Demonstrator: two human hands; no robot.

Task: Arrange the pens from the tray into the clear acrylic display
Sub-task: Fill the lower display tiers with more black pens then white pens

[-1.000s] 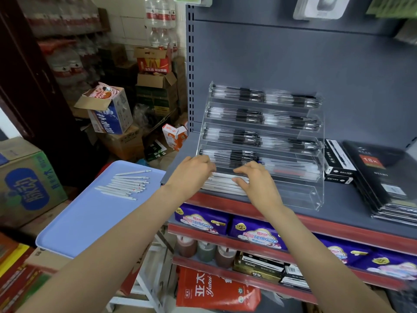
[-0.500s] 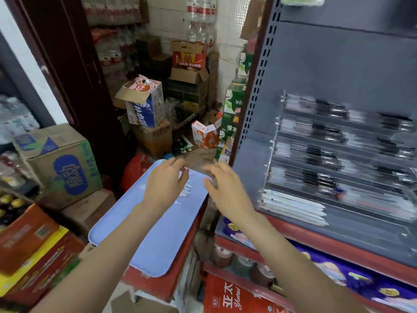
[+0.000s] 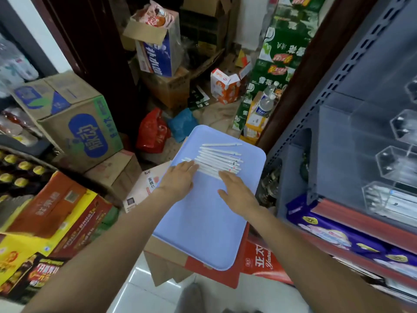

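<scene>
- Both hands have left the clear acrylic display (image 3: 383, 177) at the right and now reach over the blue tray (image 3: 203, 233)
- Left hand (image 3: 179, 177) and right hand (image 3: 237, 192) lie flat, fingers straight, fingertips touching the near edge of the white pens (image 3: 217, 161)
- Nothing is gripped; another batch looks about to be gathered
</scene>
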